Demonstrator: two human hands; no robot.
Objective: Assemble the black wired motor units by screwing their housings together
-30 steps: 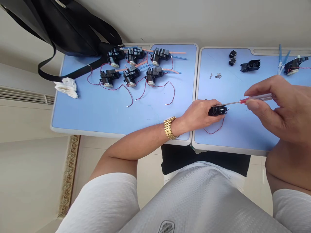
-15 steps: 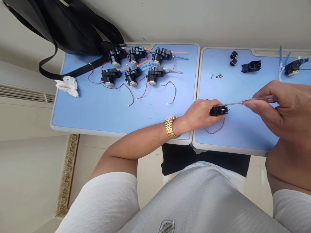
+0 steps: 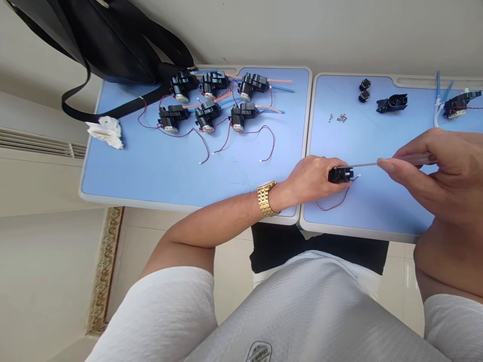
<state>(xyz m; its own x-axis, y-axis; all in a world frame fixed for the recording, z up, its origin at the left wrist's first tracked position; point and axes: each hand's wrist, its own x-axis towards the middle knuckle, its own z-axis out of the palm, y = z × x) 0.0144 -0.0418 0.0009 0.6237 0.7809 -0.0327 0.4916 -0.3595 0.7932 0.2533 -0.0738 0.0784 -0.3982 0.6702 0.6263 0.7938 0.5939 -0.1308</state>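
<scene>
My left hand (image 3: 315,176) is closed round a small black motor housing (image 3: 341,174) and keeps it on the right-hand blue table. A thin red twisted wire (image 3: 332,207) with a white plug trails from the housing. In my right hand (image 3: 433,171) is a screwdriver (image 3: 413,159) with a clear handle, gripped between thumb and fingers. Its shaft runs leftward, and the tip meets the top of the housing by my left fingers; exactly where it touches is hidden. Small silver screws (image 3: 341,118) lie in a loose group beyond the left hand.
Two small black cylinders (image 3: 364,90) and an open black shell (image 3: 392,103) sit farther back. Another motor unit (image 3: 458,104) with blue tubes lies at right. Several finished-looking black units (image 3: 243,116) with wires and tubes, crumpled tissue (image 3: 106,131) and a black bag (image 3: 113,45) occupy the left table.
My right hand and the screwdriver have shifted slightly right, and the shaft's angle has changed a little. The housing has turned slightly in my left hand, its white plug moving a little.
</scene>
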